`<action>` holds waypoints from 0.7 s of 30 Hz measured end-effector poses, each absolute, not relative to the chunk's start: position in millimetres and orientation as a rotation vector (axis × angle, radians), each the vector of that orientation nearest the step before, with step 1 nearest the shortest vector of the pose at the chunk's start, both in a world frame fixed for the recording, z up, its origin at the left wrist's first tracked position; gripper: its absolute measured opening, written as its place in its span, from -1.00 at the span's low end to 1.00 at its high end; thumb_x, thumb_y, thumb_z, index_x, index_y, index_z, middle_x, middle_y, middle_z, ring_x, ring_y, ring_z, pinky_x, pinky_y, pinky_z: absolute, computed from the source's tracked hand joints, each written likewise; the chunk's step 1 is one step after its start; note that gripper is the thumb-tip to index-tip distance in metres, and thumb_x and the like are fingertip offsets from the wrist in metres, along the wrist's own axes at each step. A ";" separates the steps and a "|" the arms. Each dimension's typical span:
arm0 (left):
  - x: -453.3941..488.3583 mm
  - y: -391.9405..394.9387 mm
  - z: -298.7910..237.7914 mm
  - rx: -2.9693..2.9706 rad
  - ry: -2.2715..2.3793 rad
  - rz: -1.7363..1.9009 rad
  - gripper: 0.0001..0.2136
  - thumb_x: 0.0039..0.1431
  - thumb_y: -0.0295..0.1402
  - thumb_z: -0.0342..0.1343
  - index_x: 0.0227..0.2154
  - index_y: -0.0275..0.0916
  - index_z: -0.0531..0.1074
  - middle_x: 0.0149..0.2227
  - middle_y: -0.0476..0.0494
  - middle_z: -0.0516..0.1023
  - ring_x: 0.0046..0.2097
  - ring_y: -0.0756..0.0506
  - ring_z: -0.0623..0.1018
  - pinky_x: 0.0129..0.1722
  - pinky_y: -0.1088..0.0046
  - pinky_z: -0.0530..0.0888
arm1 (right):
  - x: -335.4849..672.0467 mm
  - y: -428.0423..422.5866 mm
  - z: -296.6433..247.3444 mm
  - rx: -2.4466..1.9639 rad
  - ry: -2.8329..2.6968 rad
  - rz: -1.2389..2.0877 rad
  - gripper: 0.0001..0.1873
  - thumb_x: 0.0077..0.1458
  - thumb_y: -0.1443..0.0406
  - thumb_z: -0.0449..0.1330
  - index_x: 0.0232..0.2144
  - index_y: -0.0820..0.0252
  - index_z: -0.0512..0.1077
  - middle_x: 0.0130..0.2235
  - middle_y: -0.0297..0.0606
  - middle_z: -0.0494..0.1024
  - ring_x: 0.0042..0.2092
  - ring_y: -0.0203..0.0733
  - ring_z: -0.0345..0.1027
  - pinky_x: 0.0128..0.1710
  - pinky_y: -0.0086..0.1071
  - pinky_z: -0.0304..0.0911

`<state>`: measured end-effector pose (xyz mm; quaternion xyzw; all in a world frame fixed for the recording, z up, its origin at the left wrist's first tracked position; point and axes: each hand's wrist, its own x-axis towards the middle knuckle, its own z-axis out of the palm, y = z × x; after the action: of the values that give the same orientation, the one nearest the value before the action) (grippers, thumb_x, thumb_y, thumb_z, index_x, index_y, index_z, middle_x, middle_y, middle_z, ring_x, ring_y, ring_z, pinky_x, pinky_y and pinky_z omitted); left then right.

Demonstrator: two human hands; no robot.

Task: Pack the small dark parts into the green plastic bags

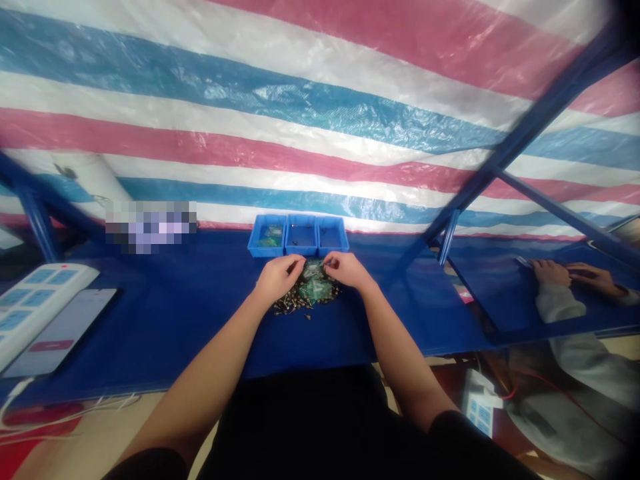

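Note:
My left hand (279, 278) is closed, thumb and fingertips pressed together at the left side of a pile. Opposite it, my right hand (349, 269) pinches at the pile's upper right. Whatever lies between the fingertips of either hand is too small to make out. Beneath and between them are small dark and brass-coloured metal parts (286, 305), heaped on the blue table. Greenish, shiny see-through pieces (316, 289), perhaps plastic bags, lie on top of these parts. Just behind the hands stand three joined blue bins (268, 253); the left one holds greenish pieces, the middle one a few small dark bits.
On the left lie a white power strip (55, 283) and a phone (65, 333) with a cable. A striped plastic sheet (320, 153) hangs behind the table. Blue metal frame bars (493, 167) rise at the right, where another person's hands (553, 273) rest on a table.

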<state>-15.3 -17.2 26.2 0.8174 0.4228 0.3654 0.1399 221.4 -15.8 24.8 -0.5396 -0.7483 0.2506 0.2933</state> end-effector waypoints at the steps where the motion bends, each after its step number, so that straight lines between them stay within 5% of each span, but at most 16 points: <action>1: -15.2 -17.2 25.8 2.357 1.219 1.056 -0.71 0.31 -0.19 -0.07 -0.22 -0.18 0.52 -0.29 -0.07 0.62 -0.31 -0.06 0.56 -0.31 0.48 0.42 | 219.9 -16.7 26.0 -1.402 -1.935 0.671 -0.85 -0.01 0.27 0.22 -0.32 0.15 0.49 -0.47 -0.39 0.52 -0.43 -0.30 0.36 -0.37 -0.44 0.24; 12: -11.4 -19.4 24.2 2.319 1.115 1.019 -0.73 0.24 -0.14 0.05 -0.13 -0.15 0.52 -0.35 -0.03 0.60 -0.38 -0.03 0.54 -0.33 0.48 0.44 | 185.9 -23.0 18.2 -1.140 -1.495 0.879 -0.73 -0.02 0.11 0.27 -0.37 0.17 0.41 -0.39 -0.29 0.53 -0.48 -0.32 0.30 -0.44 -0.41 0.26; 21: -11.7 -18.5 26.8 2.398 1.118 0.977 -0.77 0.29 -0.21 -0.01 -0.30 -0.16 0.51 -0.32 -0.05 0.60 -0.32 -0.05 0.53 -0.32 0.48 0.40 | 174.6 -28.8 17.4 -1.106 -1.492 0.897 -0.71 -0.01 0.07 0.28 -0.41 0.16 0.40 -0.40 -0.30 0.53 -0.42 -0.27 0.37 -0.38 -0.37 0.32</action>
<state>-11.7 -18.5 26.8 0.8393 0.3912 0.3421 0.1599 174.6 -28.8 17.4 -0.4601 -0.6207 0.3732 0.5136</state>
